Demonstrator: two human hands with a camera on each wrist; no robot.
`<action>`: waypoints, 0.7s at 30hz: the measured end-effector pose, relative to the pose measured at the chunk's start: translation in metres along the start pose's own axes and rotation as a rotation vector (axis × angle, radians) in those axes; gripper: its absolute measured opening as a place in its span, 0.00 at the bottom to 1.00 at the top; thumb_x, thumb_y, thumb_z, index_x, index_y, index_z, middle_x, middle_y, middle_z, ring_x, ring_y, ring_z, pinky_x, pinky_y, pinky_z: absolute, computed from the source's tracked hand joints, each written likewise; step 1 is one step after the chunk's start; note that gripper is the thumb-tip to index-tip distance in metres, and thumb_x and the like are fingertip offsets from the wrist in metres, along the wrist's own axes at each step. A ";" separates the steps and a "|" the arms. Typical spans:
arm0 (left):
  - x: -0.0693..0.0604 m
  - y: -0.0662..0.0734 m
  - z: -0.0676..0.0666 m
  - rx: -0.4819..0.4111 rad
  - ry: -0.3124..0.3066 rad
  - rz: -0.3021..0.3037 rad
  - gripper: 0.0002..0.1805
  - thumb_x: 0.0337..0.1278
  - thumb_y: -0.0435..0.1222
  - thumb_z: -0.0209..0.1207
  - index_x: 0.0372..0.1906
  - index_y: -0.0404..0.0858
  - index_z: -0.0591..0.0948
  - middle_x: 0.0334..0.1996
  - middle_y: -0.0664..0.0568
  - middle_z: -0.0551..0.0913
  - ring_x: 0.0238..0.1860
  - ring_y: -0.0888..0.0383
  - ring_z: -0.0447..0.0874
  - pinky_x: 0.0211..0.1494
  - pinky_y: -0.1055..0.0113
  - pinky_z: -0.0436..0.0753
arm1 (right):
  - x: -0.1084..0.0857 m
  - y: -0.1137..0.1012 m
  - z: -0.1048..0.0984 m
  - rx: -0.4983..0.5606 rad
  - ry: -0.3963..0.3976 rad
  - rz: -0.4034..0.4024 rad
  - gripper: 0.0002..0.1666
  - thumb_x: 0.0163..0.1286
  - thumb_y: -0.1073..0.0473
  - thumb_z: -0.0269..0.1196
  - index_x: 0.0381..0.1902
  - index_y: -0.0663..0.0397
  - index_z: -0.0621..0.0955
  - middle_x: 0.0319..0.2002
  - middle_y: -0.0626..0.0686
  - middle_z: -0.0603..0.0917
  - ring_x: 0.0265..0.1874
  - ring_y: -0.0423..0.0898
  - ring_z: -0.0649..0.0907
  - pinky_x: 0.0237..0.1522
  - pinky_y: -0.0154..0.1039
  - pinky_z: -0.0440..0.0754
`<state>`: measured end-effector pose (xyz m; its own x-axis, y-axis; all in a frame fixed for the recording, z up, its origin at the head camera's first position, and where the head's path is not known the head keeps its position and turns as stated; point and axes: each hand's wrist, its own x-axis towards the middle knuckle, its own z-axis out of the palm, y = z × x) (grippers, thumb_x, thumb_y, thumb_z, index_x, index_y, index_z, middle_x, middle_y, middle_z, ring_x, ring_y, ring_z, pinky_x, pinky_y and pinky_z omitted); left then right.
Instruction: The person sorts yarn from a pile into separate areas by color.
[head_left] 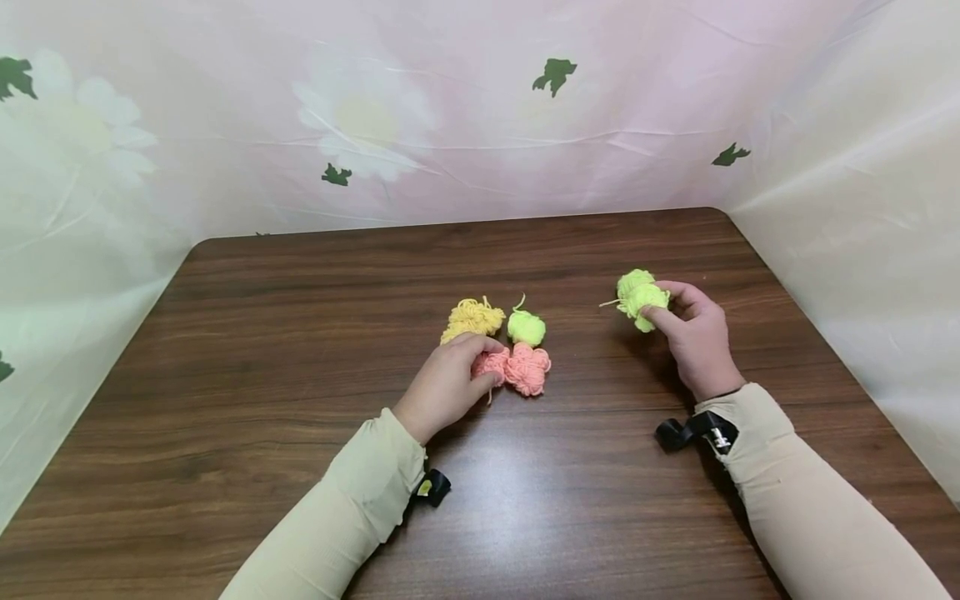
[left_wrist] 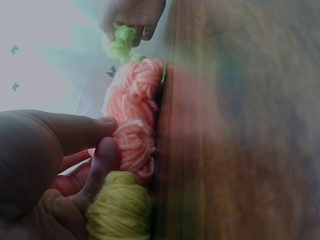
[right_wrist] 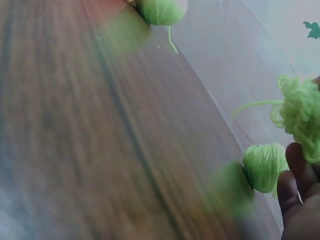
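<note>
In the head view my left hand (head_left: 447,385) has its thumb and fingers around a small pink yarn bundle (head_left: 491,367) on the table; the left wrist view shows the fingertips pinching this bundle (left_wrist: 134,150). A second pink yarn bundle (head_left: 528,370) lies against it on the right. Yellow yarn (head_left: 472,318) sits just beyond the left hand, partly covered by it. A light green yarn ball (head_left: 527,328) lies behind the pink pair. Off to the right, my right hand (head_left: 699,337) pinches a looped green yarn bundle (head_left: 647,305), with another green yarn ball (right_wrist: 265,167) on the table behind it.
The dark wood-grain table (head_left: 315,317) has rounded far corners. A pale floral curtain (head_left: 465,108) hangs behind it and along both sides. Black straps (head_left: 686,432) circle the wrists over the light sleeves.
</note>
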<state>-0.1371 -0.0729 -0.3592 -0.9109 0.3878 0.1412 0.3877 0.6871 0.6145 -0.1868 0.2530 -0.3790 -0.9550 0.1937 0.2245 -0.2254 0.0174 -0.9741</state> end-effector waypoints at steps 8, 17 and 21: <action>0.000 0.001 0.000 0.003 -0.007 -0.008 0.17 0.60 0.34 0.68 0.54 0.38 0.83 0.52 0.49 0.83 0.57 0.52 0.80 0.62 0.59 0.76 | 0.003 0.000 -0.002 -0.015 0.157 -0.002 0.16 0.57 0.74 0.68 0.43 0.56 0.82 0.37 0.48 0.83 0.37 0.41 0.78 0.33 0.24 0.78; -0.001 0.001 -0.001 0.007 0.000 0.003 0.16 0.60 0.34 0.68 0.53 0.39 0.83 0.51 0.50 0.83 0.56 0.53 0.81 0.61 0.59 0.77 | 0.008 0.000 -0.006 -0.030 0.295 -0.031 0.18 0.56 0.72 0.71 0.43 0.53 0.82 0.39 0.49 0.82 0.35 0.40 0.78 0.33 0.25 0.76; -0.001 0.002 -0.001 0.008 0.001 0.004 0.16 0.60 0.34 0.68 0.53 0.39 0.83 0.51 0.50 0.83 0.56 0.52 0.81 0.62 0.59 0.77 | 0.009 0.000 -0.009 -0.060 0.317 -0.012 0.19 0.56 0.70 0.72 0.45 0.52 0.81 0.41 0.49 0.80 0.37 0.41 0.77 0.35 0.25 0.76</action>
<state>-0.1353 -0.0727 -0.3573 -0.9095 0.3897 0.1445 0.3923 0.6903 0.6079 -0.1937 0.2633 -0.3769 -0.8425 0.4892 0.2255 -0.2154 0.0778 -0.9734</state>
